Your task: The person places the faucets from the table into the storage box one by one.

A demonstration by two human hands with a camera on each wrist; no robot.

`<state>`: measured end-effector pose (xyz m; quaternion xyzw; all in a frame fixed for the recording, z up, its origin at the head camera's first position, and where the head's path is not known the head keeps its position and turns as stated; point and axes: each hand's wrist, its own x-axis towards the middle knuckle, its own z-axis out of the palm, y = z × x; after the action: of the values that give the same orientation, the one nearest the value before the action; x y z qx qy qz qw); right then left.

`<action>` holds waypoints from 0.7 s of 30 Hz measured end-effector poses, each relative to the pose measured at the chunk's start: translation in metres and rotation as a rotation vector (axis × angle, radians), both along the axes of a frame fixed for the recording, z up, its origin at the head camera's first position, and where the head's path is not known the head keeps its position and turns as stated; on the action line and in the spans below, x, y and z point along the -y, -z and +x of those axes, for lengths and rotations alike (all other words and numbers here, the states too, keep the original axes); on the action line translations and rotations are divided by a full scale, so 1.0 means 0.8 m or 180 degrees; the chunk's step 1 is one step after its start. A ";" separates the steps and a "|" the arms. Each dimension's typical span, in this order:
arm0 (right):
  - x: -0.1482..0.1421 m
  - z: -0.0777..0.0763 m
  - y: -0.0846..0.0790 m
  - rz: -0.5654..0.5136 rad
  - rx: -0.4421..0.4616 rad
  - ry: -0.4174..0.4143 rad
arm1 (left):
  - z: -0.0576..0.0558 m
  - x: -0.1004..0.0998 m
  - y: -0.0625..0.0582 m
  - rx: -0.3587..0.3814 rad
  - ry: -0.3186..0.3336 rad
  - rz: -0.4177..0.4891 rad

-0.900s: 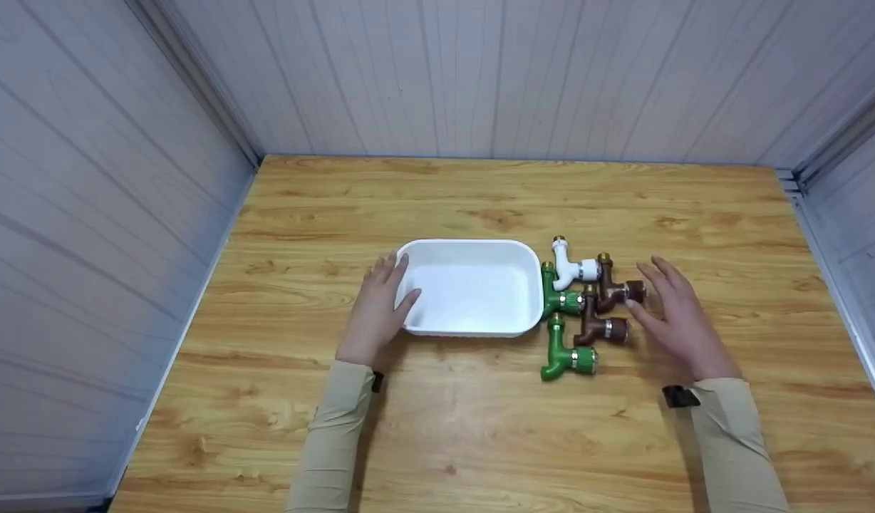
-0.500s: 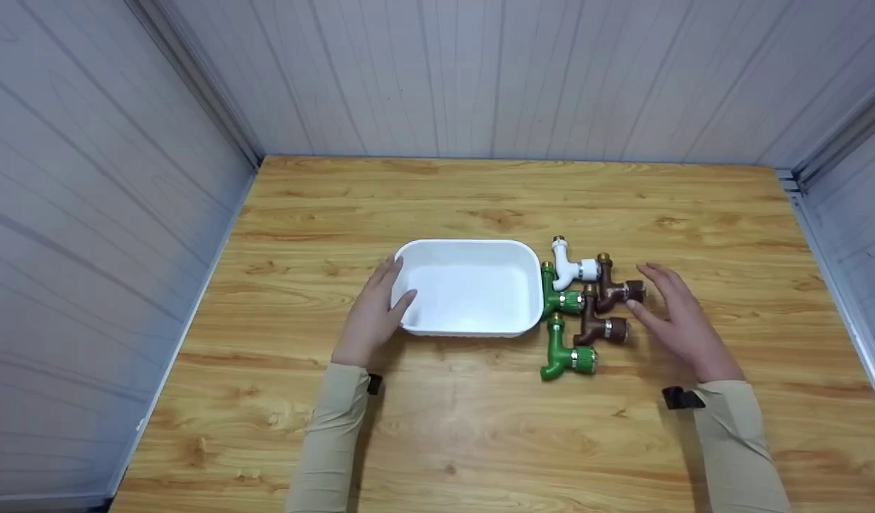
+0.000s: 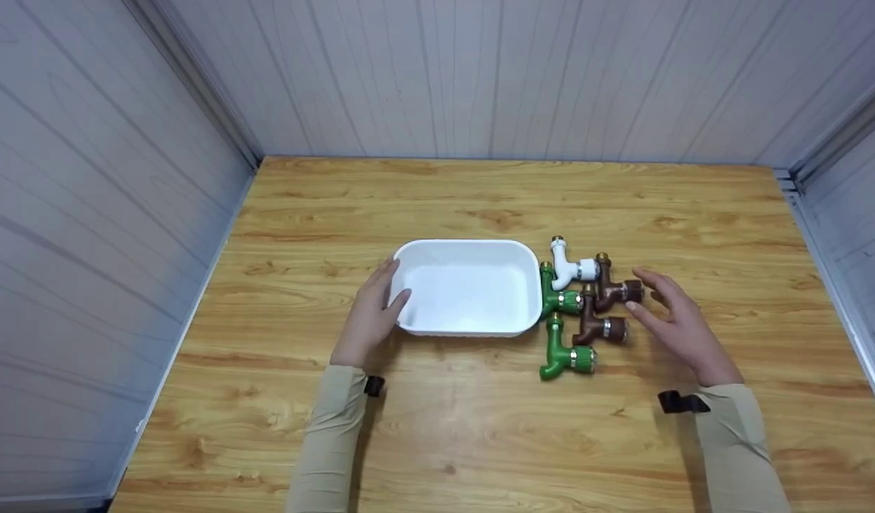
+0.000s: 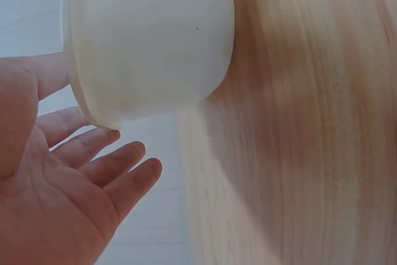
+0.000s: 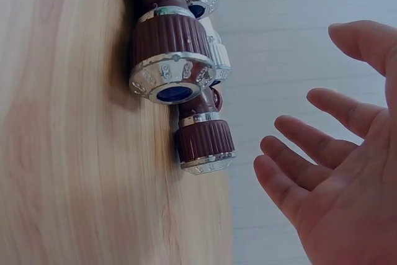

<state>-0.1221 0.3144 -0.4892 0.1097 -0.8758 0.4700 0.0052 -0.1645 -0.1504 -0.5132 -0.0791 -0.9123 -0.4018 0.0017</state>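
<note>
My left hand (image 3: 370, 313) is at the left end of a white plastic tub (image 3: 468, 296). Its thumb reaches over the rim while the loosely extended fingers (image 4: 127, 181) lie along the outside, right at the rim in the left wrist view. Against the tub's right side lies a group of taps: a white tap (image 3: 566, 267), two green taps, one nearer (image 3: 560, 356) and one touching the tub, and two brown taps, one farther back (image 3: 607, 288). My right hand (image 3: 676, 324) hovers just right of the brown taps' ribbed knobs (image 5: 205, 141), fingers spread and holding nothing.
The tub and taps rest on a wood-grain table (image 3: 452, 427). Pale panel walls (image 3: 466, 78) enclose it at the back, left and right. Black straps (image 3: 683, 402) show at both wrists.
My left hand has shifted slightly left and toward me, its thumb drawing nearer the tub's rim. The right hand's fingers have lowered and bent a little. The taps stay put.
</note>
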 end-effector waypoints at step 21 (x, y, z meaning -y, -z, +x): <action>-0.006 0.003 0.025 -0.0398 0.0231 -0.0106 | -0.003 0.004 0.004 0.0165 0.0014 0.0851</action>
<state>-0.1199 0.3190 -0.5093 0.1067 -0.8423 0.5276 -0.0276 -0.1670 -0.1537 -0.5166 -0.0697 -0.8502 -0.5217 -0.0123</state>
